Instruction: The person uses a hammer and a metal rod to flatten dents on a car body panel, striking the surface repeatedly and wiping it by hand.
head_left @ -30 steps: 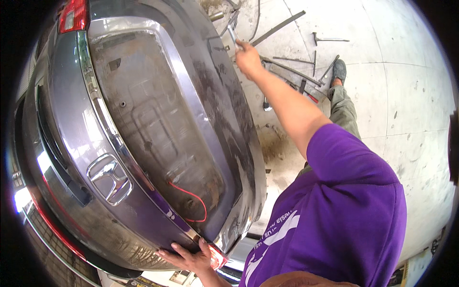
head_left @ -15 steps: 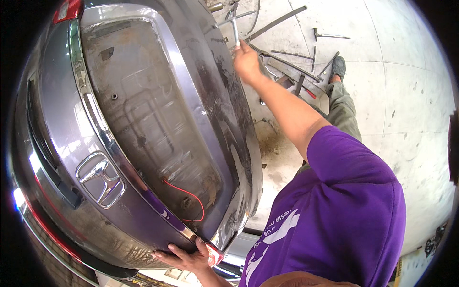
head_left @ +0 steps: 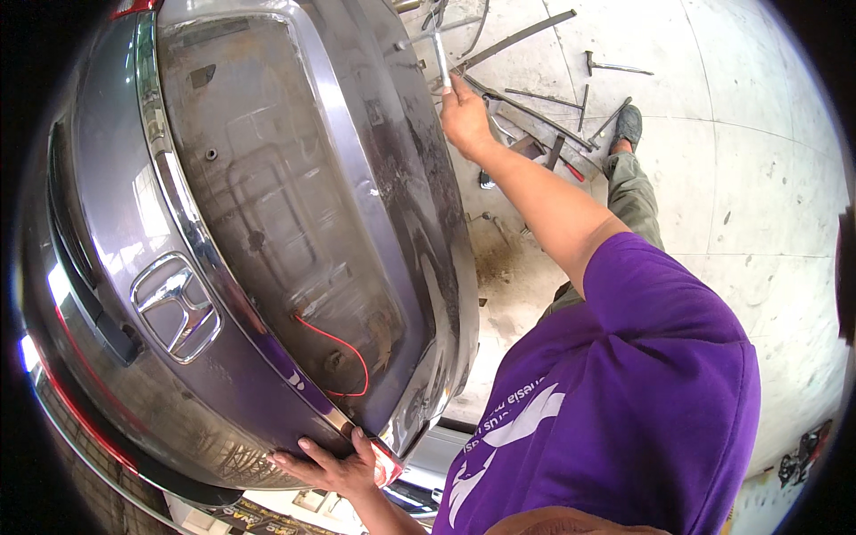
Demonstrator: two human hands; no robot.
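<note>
- Grey car trunk lid (head_left: 267, 223) stands raised, filling the left of the view; chrome trim strip (head_left: 178, 205) and chrome emblem (head_left: 176, 306) on its outer face.
- Left hand (head_left: 334, 465) lies flat against the lid's lower edge, fingers (head_left: 308, 446) spread, pressing on the metal beside a red lamp corner (head_left: 386, 465).
- Right hand (head_left: 465, 118) is raised at the lid's far edge, fingers closed around a slim metal tool (head_left: 440, 55), held roughly upright.
- Red wire (head_left: 343, 343) loops across the recessed panel.
- Metal rods and bars (head_left: 535, 89) lie scattered on the concrete floor (head_left: 758, 178).
- Purple shirt sleeve (head_left: 660, 374) fills the lower right.
</note>
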